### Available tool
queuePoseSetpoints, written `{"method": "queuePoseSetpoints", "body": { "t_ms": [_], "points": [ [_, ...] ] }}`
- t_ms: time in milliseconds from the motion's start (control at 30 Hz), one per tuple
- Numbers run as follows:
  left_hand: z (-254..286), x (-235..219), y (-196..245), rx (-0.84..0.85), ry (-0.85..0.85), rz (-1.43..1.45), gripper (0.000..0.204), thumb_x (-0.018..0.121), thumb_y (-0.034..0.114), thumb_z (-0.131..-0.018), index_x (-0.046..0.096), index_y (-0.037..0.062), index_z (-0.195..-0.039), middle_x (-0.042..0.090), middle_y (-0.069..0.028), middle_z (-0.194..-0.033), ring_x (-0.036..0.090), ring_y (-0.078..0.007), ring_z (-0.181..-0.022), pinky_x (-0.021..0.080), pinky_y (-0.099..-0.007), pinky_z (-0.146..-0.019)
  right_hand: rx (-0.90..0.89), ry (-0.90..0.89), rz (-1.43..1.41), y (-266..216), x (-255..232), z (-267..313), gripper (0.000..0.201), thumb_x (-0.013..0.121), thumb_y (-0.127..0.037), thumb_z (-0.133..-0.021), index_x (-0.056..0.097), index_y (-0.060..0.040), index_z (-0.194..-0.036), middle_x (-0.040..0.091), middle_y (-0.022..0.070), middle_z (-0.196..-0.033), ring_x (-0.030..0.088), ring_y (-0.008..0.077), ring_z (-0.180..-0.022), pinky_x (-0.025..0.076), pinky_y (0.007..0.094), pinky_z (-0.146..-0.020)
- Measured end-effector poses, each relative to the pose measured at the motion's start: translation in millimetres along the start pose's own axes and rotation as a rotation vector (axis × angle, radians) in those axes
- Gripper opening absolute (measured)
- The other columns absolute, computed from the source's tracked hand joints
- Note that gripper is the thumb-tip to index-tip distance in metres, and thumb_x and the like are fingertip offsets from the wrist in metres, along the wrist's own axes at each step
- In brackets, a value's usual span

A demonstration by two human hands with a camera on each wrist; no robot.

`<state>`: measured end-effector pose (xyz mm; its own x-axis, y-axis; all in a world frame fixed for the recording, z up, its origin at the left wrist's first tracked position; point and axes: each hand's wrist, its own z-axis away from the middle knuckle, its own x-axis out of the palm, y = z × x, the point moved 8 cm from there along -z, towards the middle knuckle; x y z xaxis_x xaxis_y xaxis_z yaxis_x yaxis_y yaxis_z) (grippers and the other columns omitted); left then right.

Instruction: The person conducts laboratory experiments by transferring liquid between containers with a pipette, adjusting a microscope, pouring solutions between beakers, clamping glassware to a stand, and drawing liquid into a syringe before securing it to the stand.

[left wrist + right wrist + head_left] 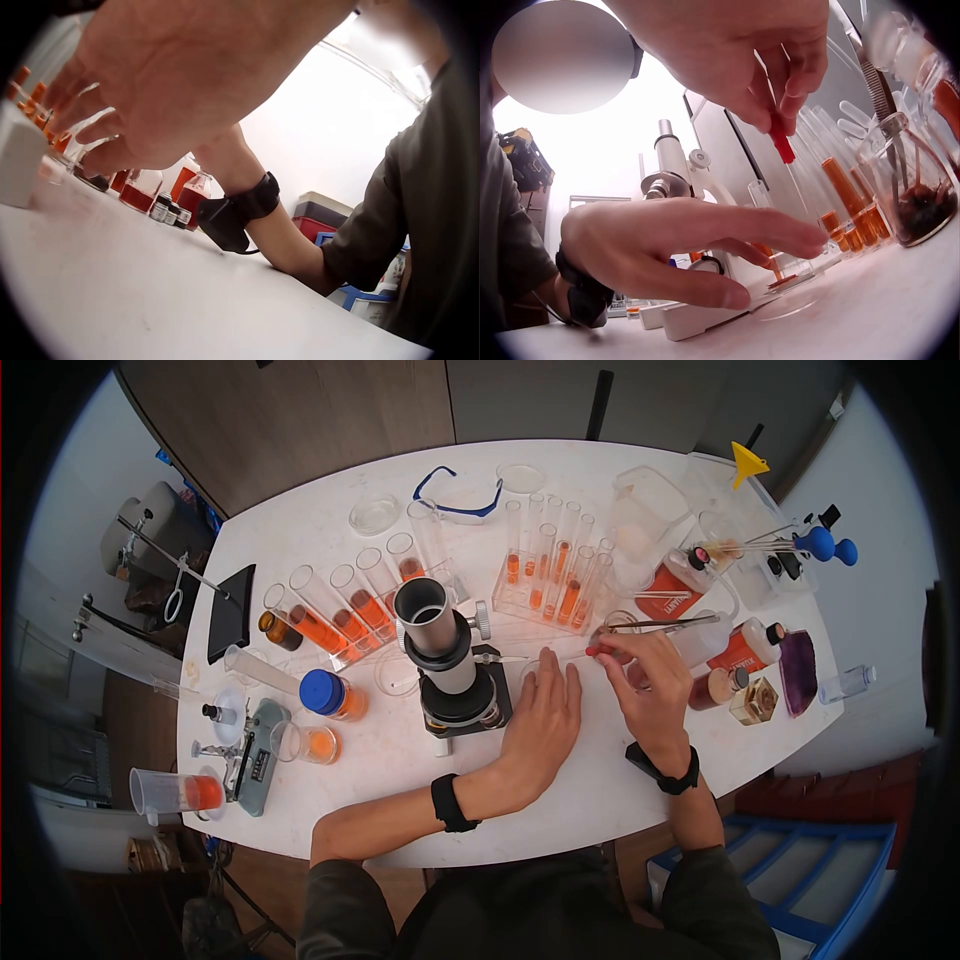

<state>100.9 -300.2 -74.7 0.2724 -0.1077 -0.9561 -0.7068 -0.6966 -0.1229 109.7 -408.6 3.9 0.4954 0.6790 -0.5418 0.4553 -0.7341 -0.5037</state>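
My right hand (652,678) pinches a glass dropper by its red rubber bulb (782,145). The dropper's thin glass tube (798,186) slants down toward the table beyond my left hand. My left hand (545,715) lies low over the table, right of the microscope (440,650), fingers extended and holding nothing. In the right wrist view, its fingertips reach over a clear round dish (789,307) and a small red patch (781,283) near the table surface. Close beyond my right hand stands a glass jar (911,214) with metal tweezers (877,86) and dark contents.
Behind the hands is a rack of small test tubes (545,600) with orange liquid. Larger tubes (320,630) stand left of the microscope, near a blue-lidded jar (322,692). Red-liquid bottles (740,647) crowd the right side. Blue-framed goggles (460,510) lie at the back.
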Motion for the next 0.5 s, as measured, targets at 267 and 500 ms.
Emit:
{"method": "queuePoseSetpoints", "body": {
  "t_ms": [267,500],
  "points": [
    [-1.0,5.6,-2.5,0.015,0.014,0.085,0.063,0.064,0.005,-0.082,0.046,-0.0151,-0.138,0.051,-0.0386,-0.136,0.044,-0.0488,-0.136,0.038,-0.0502,-0.113,0.000,-0.002,0.008,1.3,0.1,0.3,0.024,0.078,0.003,-0.080,0.074,-0.0043,-0.102,0.073,0.0045,-0.092,0.063,0.0158,-0.072,0.043,0.0266,-0.050],
    [-2.3,7.7,-5.7,-0.003,0.011,0.102,0.066,0.067,0.001,-0.077,0.047,-0.0148,-0.138,0.050,-0.0395,-0.136,0.045,-0.0488,-0.135,0.037,-0.0523,-0.114,-0.016,0.019,0.030,0.9,-0.5,0.0,0.024,0.079,0.002,-0.079,0.073,-0.0040,-0.102,0.073,0.0037,-0.091,0.061,0.0155,-0.071,0.042,0.0267,-0.050]
  ]
}}
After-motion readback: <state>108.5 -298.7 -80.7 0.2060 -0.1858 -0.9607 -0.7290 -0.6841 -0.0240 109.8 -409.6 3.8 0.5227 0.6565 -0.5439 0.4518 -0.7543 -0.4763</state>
